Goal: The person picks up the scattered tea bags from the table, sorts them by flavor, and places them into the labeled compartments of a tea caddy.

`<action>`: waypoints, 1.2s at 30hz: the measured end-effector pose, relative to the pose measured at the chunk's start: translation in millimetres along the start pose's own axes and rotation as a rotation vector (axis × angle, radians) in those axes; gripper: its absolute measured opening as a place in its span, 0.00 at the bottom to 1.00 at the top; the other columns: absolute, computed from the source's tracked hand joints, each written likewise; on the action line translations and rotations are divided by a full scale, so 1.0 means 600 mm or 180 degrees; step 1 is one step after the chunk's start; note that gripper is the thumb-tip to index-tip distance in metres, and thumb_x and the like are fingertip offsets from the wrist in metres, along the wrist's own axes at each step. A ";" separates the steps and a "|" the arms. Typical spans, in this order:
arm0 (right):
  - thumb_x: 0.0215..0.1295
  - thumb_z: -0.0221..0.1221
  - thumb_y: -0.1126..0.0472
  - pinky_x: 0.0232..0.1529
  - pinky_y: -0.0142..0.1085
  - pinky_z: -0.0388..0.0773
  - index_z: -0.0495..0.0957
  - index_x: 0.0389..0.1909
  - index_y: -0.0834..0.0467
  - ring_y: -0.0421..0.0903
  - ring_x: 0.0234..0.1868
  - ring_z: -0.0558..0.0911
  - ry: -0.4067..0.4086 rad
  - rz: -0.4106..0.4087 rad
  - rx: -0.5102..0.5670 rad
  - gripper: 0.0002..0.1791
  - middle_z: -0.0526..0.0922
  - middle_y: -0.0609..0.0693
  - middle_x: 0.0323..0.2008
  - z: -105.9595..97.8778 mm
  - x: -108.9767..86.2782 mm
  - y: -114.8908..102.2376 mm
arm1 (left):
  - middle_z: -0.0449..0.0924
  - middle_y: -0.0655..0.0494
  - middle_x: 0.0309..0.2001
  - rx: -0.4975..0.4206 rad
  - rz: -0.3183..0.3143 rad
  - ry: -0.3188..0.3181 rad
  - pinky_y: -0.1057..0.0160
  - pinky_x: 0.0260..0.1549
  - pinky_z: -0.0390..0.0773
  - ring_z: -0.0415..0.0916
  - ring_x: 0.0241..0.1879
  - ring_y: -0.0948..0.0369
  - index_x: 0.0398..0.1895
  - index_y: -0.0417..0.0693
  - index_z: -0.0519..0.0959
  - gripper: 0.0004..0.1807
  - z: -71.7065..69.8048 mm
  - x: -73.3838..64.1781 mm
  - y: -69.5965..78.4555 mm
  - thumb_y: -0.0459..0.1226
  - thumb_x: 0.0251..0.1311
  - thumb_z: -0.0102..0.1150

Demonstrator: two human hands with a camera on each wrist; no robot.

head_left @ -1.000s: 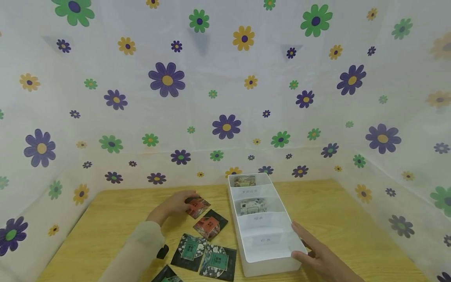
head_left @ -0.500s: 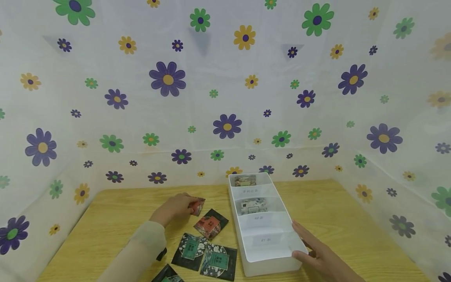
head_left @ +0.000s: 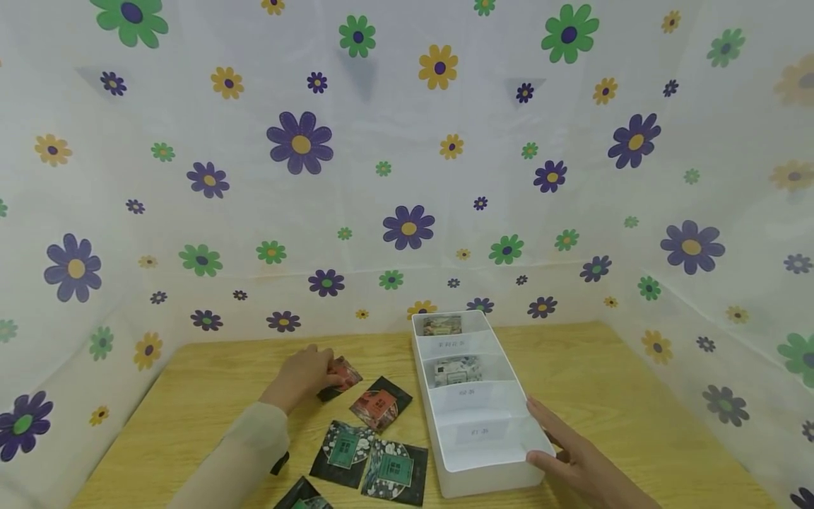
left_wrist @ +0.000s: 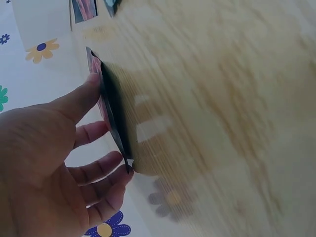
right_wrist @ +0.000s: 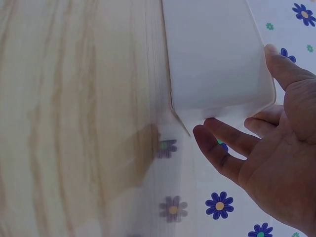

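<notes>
On the left of the head view, my left hand (head_left: 304, 375) pinches a red-and-black tea sachet (head_left: 346, 373) near the table's back. The left wrist view shows this sachet (left_wrist: 111, 106) on edge between thumb and fingers. A second red sachet (head_left: 381, 404) lies flat just to its right. Nearer me are green-labelled black sachets (head_left: 343, 452), one cut off by the frame. My right hand (head_left: 575, 456) holds the near right corner of a long white divided box (head_left: 490, 482), its thumb and fingers also against the box (right_wrist: 217, 54) in the right wrist view.
Labelled partitions (head_left: 467, 396) divide the box; its two far compartments each hold packets, the farthest ones greenish-brown (head_left: 442, 325), the others pale (head_left: 458, 371). A wooden table (head_left: 591, 382) lies beneath everything. A white flower-print curtain (head_left: 356, 212) encloses the back and sides.
The left hand has drawn its red sachet a little leftward, away from the other red one, tilting it on the way. The right hand and box have stayed put.
</notes>
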State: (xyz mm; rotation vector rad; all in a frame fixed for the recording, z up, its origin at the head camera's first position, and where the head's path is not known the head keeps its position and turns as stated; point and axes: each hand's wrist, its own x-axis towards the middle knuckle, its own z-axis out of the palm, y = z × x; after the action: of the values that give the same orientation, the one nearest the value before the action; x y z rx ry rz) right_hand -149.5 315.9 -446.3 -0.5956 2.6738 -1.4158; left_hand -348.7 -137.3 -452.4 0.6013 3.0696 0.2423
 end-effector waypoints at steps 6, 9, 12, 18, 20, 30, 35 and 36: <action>0.77 0.59 0.58 0.52 0.27 0.76 0.48 0.81 0.65 0.27 0.68 0.64 0.0022 0.0074 -0.0049 0.42 0.47 0.73 0.78 -0.001 0.001 -0.002 | 0.71 0.54 0.26 -0.0044 -0.0121 -0.0083 0.57 0.25 0.69 0.68 0.25 0.58 0.32 0.48 0.73 0.20 -0.009 -0.006 0.000 0.53 0.66 0.68; 0.77 0.59 0.57 0.51 0.29 0.78 0.48 0.82 0.65 0.40 0.70 0.68 0.0024 0.0157 -0.0129 0.42 0.48 0.72 0.78 -0.001 0.003 -0.005 | 0.71 0.56 0.24 -0.0024 -0.0146 -0.0064 0.59 0.25 0.66 0.67 0.23 0.59 0.30 0.49 0.72 0.20 -0.009 -0.005 -0.003 0.52 0.67 0.67; 0.77 0.59 0.55 0.52 0.32 0.78 0.47 0.82 0.64 0.62 0.71 0.67 -0.0015 0.0253 -0.0196 0.43 0.47 0.71 0.79 -0.002 0.005 -0.008 | 0.71 0.56 0.23 -0.0033 -0.0185 -0.0076 0.60 0.25 0.65 0.66 0.22 0.59 0.29 0.49 0.72 0.20 -0.008 -0.001 -0.006 0.52 0.68 0.66; 0.78 0.58 0.55 0.55 0.41 0.79 0.46 0.82 0.64 0.73 0.70 0.63 -0.0049 0.0292 -0.0233 0.43 0.46 0.71 0.79 -0.004 0.007 -0.010 | 0.73 0.54 0.26 -0.0085 -0.0262 -0.0142 0.57 0.27 0.69 0.69 0.25 0.57 0.31 0.47 0.74 0.20 -0.005 0.006 -0.014 0.53 0.68 0.65; 0.78 0.58 0.55 0.55 0.42 0.79 0.46 0.82 0.64 0.73 0.70 0.63 -0.0058 0.0283 -0.0215 0.43 0.46 0.71 0.79 -0.004 0.007 -0.010 | 0.74 0.54 0.26 -0.0144 -0.0284 -0.0163 0.57 0.27 0.70 0.69 0.25 0.57 0.31 0.47 0.74 0.20 -0.004 0.007 -0.016 0.53 0.68 0.65; 0.77 0.59 0.57 0.53 0.28 0.76 0.47 0.82 0.64 0.42 0.72 0.66 -0.0022 0.0093 -0.0083 0.42 0.47 0.72 0.79 -0.002 0.002 -0.005 | 0.80 0.48 0.37 -0.0499 -0.0358 0.0015 0.54 0.35 0.78 0.77 0.34 0.54 0.41 0.41 0.80 0.16 0.011 0.014 -0.044 0.47 0.69 0.65; 0.77 0.59 0.57 0.53 0.27 0.76 0.47 0.82 0.62 0.40 0.71 0.66 -0.0019 0.0077 -0.0042 0.43 0.47 0.71 0.79 -0.002 0.000 -0.004 | 0.73 0.30 0.61 -0.0652 0.0084 -0.0057 0.38 0.62 0.71 0.72 0.61 0.36 0.66 0.28 0.73 0.31 -0.001 0.010 -0.050 0.42 0.69 0.66; 0.77 0.59 0.57 0.52 0.28 0.76 0.47 0.82 0.62 0.41 0.71 0.66 -0.0020 0.0079 -0.0049 0.43 0.47 0.71 0.79 -0.002 0.000 -0.003 | 0.75 0.31 0.59 -0.0644 0.0196 -0.0107 0.38 0.62 0.71 0.72 0.60 0.36 0.63 0.28 0.75 0.29 -0.002 0.011 -0.052 0.42 0.69 0.66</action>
State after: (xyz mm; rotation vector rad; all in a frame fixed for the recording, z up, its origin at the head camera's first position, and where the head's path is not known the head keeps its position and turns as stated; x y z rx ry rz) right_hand -149.3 315.9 -443.9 -0.5651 2.6799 -1.3862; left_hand -366.8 -163.4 -455.9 0.6812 2.9467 0.5296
